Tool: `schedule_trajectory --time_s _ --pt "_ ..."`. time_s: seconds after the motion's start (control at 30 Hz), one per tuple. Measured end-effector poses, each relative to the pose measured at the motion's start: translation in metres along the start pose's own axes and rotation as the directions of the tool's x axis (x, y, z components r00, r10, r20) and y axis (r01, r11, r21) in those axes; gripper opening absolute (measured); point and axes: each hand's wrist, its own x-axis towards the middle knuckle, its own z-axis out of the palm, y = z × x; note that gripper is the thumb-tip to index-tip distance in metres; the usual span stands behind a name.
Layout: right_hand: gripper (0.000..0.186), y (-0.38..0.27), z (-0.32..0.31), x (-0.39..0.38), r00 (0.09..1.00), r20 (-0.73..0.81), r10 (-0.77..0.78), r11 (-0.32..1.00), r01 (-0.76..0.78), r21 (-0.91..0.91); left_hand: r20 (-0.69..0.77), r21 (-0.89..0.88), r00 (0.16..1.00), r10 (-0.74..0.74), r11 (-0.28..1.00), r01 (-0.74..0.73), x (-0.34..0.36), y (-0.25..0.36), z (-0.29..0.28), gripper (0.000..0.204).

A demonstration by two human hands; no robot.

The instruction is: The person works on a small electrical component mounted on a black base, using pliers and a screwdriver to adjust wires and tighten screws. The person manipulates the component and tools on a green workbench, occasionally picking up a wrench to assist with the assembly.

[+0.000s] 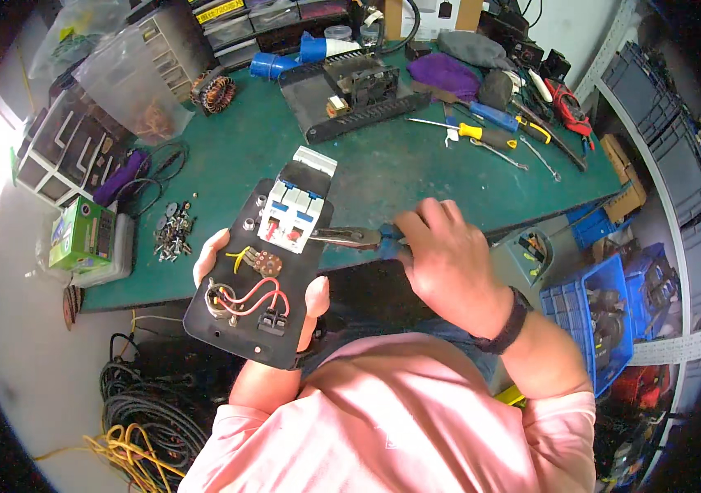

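My left hand point(316, 297) grips a black mounting plate point(227, 337) from beneath, fingertips and thumb showing at either edge. On it sit a white breaker block point(289, 218), a small terminal piece point(264, 263) with yellow wire, a round connector point(221, 302) and a black part point(272, 320) joined by red and pink wires. My right hand point(445, 259) is closed on blue-handled pliers point(350, 237), whose jaws reach the breaker block's lower right side; whether they clamp anything I cannot tell. A pile of screws and washers point(176, 230) lies on the bench to the left.
The green bench point(490, 193) carries a black metal housing point(326, 115), several screwdrivers and wrenches point(515, 164), a copper coil point(211, 90) and a green box point(79, 238). Blue crates point(593, 320) stand lower right; coiled cables point(141, 403) lie lower left.
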Motion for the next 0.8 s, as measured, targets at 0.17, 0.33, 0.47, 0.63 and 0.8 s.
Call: schedule_trajectory --time_s 0.17,0.33,0.47,0.63,0.8 --pt "0.017 0.011 0.001 0.004 0.995 -0.056 -0.081 0.995 0.077 -0.068 0.043 0.04 0.998 0.035 0.998 -0.037 0.007 0.007 0.0 0.094" --pt "0.016 0.02 -0.007 0.014 0.967 -0.101 -0.234 0.969 0.222 -0.112 0.043 -0.363 0.998 -0.05 0.93 0.062 0.016 -0.016 -0.008 0.096" --pt "0.015 0.027 -0.013 0.025 0.943 -0.099 -0.318 0.938 0.298 -0.179 0.223 -0.607 0.947 -0.231 0.727 0.321 0.02 -0.014 -0.014 0.093" --pt "0.016 0.019 -0.018 0.025 0.975 0.031 -0.218 0.971 0.22 -0.092 0.132 -0.584 0.962 -0.238 0.766 0.269 0.014 -0.017 -0.012 0.093" --pt "0.021 0.029 -0.009 0.018 0.993 0.026 -0.115 0.992 0.116 -0.052 -0.013 -0.451 0.99 -0.14 0.885 0.12 0.011 -0.018 -0.006 0.096"
